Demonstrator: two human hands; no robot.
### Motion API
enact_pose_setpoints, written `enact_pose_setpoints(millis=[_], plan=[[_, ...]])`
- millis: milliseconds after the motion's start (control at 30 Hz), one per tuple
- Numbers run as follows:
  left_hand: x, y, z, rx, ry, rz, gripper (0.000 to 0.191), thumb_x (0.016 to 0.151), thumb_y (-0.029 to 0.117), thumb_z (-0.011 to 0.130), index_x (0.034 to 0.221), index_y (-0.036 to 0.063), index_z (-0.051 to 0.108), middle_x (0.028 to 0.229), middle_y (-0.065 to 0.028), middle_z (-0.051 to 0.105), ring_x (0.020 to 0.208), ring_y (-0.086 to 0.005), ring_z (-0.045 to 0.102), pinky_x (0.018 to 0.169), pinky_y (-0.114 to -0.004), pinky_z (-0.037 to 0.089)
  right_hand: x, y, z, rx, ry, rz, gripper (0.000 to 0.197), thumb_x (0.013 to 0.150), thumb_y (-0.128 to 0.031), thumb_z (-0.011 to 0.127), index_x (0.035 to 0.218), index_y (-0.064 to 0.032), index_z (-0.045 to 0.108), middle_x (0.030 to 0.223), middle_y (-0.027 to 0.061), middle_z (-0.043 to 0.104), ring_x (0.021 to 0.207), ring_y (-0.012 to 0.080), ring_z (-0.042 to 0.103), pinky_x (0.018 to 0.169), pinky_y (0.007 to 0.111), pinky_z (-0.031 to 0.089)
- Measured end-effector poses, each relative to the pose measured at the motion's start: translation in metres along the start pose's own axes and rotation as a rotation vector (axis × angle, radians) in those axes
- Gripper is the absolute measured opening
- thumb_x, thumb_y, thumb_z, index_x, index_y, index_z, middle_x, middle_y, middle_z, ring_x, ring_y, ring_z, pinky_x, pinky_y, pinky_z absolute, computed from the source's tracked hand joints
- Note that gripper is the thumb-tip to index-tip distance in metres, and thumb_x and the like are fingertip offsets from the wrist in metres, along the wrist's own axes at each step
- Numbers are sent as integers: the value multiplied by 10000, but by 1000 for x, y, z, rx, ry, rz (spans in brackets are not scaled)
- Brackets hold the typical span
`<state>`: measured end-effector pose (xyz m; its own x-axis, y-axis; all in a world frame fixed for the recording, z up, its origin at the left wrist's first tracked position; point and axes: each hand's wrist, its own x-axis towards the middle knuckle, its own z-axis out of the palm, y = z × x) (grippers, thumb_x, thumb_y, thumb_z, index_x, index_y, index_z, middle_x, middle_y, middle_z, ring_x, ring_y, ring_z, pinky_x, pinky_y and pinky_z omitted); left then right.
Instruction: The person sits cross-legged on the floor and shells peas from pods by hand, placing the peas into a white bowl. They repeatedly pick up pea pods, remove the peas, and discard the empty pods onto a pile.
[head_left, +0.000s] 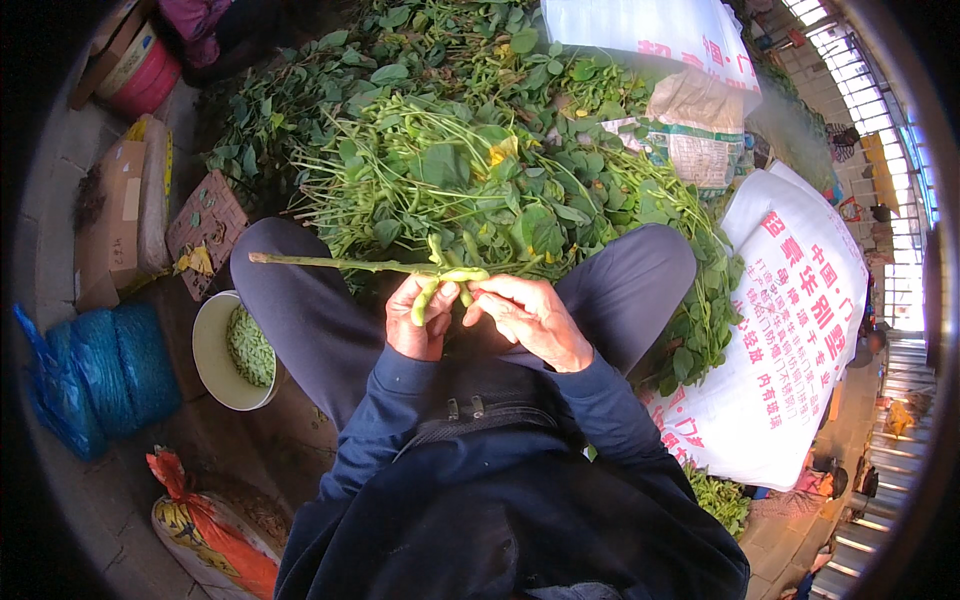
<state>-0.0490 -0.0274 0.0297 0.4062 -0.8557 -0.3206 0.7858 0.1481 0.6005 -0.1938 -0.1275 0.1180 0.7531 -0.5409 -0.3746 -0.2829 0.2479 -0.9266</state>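
Between my knees, my left hand (418, 319) and my right hand (536, 315) are close together at one green bean stalk (337, 262) with plump pods. The stalk's bare end points to the left. My left hand's fingers close on the pods (424, 300) hanging from it. The fingertips of my right hand grip the pod cluster from the other side. Beyond my hands lies a large heap of bean plants (442, 165) with leaves, stems and pods. By my left knee stands a white bucket (204, 352), partly filled with green shelled beans (251, 349).
White printed sheets (795, 300) lie at the right over the plants. At the left are a cardboard box (112, 225), a woven mat or board (202, 225), a roll of blue twine (112, 375) and a red bucket (146, 79). A tied sack (217, 540) lies lower left. Another person's sleeve (196, 30) shows top left.
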Motion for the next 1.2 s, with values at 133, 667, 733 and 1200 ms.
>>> enact_pose_setpoints(millis=[133,667,733,1200], plan=[[3,0,-6,-98,-158,-67,132,957,112,702,1046,33,645,826,-1,658,486,-28,351,458,-193,273,0,4,-3,230,-63,30,292,1053,-174,575,1268,17,623,922,29,708,668,4,448,582,178,359],[-10,5,10,211,-39,-22,252,971,138,677,1142,-47,670,807,-97,688,493,-104,530,446,-212,378,-4,7,3,104,33,1,332,1045,-215,581,1271,25,619,922,23,695,649,23,459,576,189,376],[-10,5,6,182,-64,-26,262,973,133,658,1157,-52,674,826,-105,695,508,-107,541,448,-211,377,-5,6,3,77,31,5,317,1051,-227,579,1262,6,624,927,10,694,652,19,458,580,189,377],[-9,23,-57,38,9,-145,246,978,133,611,1113,-56,691,713,-44,593,446,-62,378,422,-199,295,-12,-10,-6,74,15,46,319,1021,-164,604,1235,72,622,901,25,644,617,40,461,547,200,352]])
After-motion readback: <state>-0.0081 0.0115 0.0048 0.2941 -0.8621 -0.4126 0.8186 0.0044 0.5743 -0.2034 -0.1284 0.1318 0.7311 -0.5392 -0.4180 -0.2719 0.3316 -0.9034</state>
